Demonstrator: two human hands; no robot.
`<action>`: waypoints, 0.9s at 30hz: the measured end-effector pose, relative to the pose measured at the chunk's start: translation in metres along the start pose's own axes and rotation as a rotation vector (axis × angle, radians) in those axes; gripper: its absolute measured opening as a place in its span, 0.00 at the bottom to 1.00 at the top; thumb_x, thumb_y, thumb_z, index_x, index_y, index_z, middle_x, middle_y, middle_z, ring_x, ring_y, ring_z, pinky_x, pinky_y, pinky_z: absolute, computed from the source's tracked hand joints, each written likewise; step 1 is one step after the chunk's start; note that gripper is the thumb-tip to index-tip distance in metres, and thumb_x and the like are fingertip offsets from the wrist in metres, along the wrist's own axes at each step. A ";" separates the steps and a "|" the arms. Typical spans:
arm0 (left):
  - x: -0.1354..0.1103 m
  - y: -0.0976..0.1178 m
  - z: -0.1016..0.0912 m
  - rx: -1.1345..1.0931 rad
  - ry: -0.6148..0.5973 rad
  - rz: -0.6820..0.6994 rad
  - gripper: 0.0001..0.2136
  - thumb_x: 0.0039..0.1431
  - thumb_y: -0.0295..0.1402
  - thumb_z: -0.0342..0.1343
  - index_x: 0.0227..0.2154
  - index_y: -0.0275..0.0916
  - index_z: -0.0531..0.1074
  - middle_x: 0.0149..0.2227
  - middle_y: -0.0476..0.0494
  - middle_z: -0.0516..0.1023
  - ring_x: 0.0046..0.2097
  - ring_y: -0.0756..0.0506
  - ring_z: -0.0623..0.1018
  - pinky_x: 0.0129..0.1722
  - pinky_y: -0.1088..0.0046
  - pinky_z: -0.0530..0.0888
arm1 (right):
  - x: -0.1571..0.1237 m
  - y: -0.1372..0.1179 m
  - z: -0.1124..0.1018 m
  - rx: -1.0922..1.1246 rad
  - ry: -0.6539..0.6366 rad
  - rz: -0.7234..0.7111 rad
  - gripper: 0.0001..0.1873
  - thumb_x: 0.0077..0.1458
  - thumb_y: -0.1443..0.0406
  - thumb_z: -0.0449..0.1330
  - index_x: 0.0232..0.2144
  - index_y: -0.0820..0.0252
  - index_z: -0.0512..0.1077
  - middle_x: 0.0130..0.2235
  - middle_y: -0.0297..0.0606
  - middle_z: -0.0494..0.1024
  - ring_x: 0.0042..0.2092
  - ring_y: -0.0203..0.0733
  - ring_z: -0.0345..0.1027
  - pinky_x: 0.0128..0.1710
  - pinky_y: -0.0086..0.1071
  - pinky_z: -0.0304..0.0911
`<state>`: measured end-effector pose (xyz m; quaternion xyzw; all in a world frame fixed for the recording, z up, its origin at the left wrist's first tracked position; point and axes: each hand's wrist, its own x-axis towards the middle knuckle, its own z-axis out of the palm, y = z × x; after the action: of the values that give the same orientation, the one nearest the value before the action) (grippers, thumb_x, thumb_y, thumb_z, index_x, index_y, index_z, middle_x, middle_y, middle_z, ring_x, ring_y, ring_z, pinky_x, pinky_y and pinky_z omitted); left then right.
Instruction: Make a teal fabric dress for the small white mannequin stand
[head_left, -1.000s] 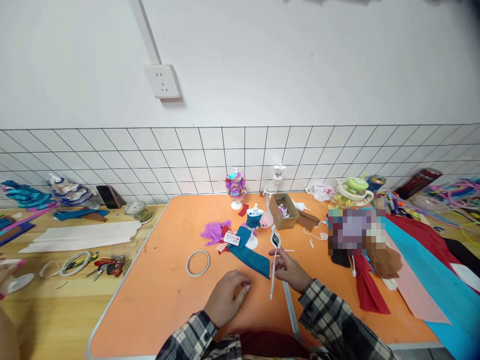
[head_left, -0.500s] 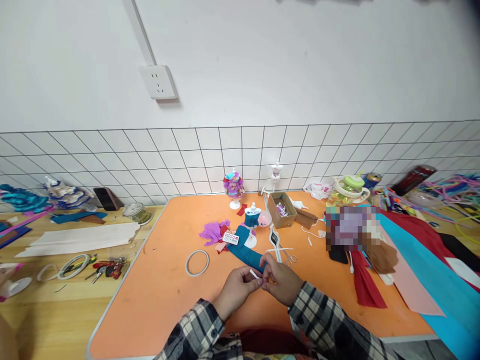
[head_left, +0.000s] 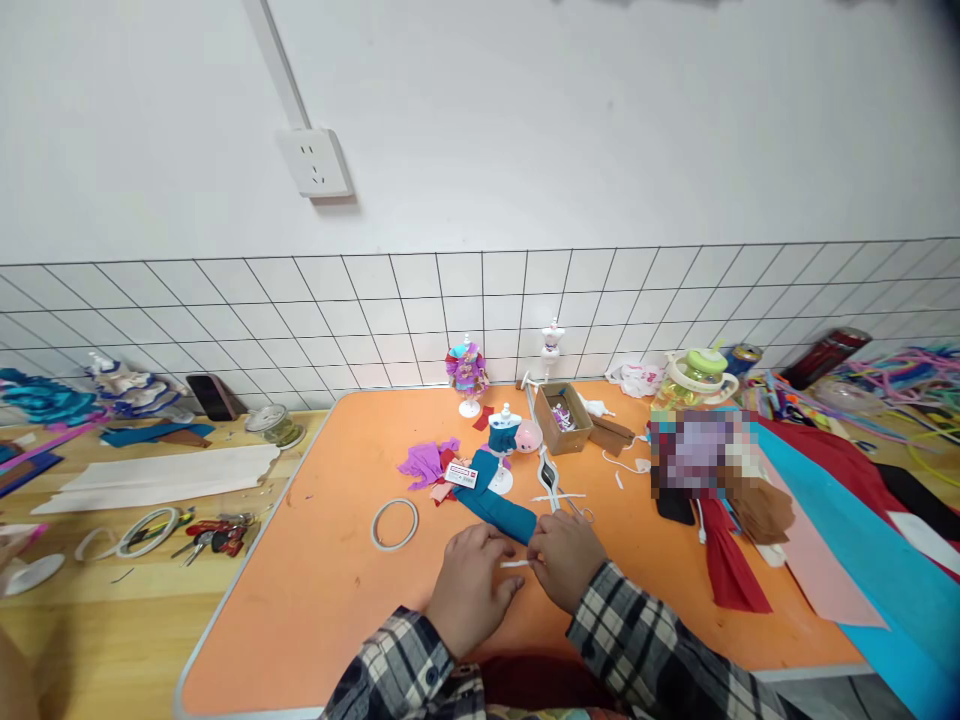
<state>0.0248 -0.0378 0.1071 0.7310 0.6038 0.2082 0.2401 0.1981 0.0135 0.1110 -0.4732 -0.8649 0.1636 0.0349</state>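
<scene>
A narrow white strip [head_left: 515, 564] lies level between my two hands, just above or on the orange tabletop. My right hand [head_left: 568, 560] has its fingers curled together at the strip's right end. My left hand [head_left: 472, 585] is beside the strip's left end, thumb spread away from the bent fingers; its fingertips are partly hidden. Just beyond the hands runs a folded teal cloth [head_left: 504, 512]. A small dress form [head_left: 505, 435] wrapped in teal stands behind that cloth, with a white printed label [head_left: 460, 474] beside it.
A white ring [head_left: 394, 525] lies left of my hands. Scissors [head_left: 581, 508] are partly behind my right hand. Further back are purple cloth [head_left: 427, 462], a cardboard box [head_left: 564, 420] and a dressed form [head_left: 468, 375]. A teapot [head_left: 694, 380] and coloured fabrics [head_left: 825, 530] fill the right side.
My hands have moved apart and turned palms down. The white strip, earlier slanted up from my pinched fingers, now lies flat between them.
</scene>
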 end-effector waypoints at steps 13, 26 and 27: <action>-0.003 0.003 0.000 0.156 -0.125 -0.001 0.04 0.56 0.30 0.53 0.29 0.42 0.73 0.35 0.46 0.74 0.42 0.43 0.73 0.59 0.45 0.48 | -0.005 -0.010 0.010 -0.036 -0.029 -0.084 0.05 0.50 0.64 0.58 0.28 0.56 0.75 0.34 0.39 0.75 0.41 0.46 0.63 0.41 0.42 0.48; 0.000 -0.006 -0.003 0.106 -0.115 -0.045 0.11 0.55 0.36 0.56 0.42 0.44 0.72 0.47 0.41 0.73 0.51 0.38 0.70 0.59 0.43 0.49 | -0.006 -0.011 0.011 -0.056 -0.003 -0.102 0.08 0.55 0.64 0.55 0.30 0.58 0.74 0.35 0.41 0.75 0.42 0.47 0.63 0.45 0.44 0.48; 0.001 -0.005 -0.003 0.100 -0.106 -0.015 0.09 0.55 0.34 0.56 0.40 0.45 0.73 0.46 0.43 0.74 0.52 0.39 0.70 0.60 0.43 0.47 | -0.005 -0.012 0.011 -0.049 -0.007 -0.101 0.07 0.54 0.63 0.56 0.31 0.58 0.74 0.35 0.41 0.75 0.43 0.47 0.63 0.45 0.44 0.48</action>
<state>0.0190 -0.0361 0.1061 0.7477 0.6052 0.1370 0.2364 0.1895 0.0005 0.1049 -0.4288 -0.8917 0.1423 0.0285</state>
